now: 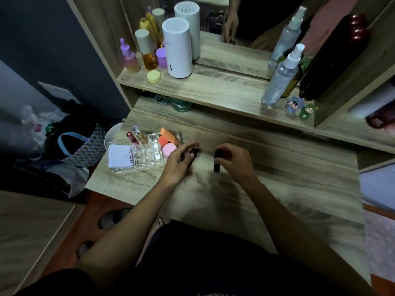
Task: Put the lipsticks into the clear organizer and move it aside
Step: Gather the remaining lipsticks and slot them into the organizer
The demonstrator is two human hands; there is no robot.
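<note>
Two dark cylindrical lipsticks, one pinched in the right hand's grip, one in the left's, are held over the wood-grain worktop, clear organizer by its left edge.

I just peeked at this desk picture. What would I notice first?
First, two hands mid-desk: the left hand and right hand each hold a dark lipstick. Left of them sits the clear organizer with bright orange and pink sponges. A tall white cylinder stands on the shelf above.
</note>
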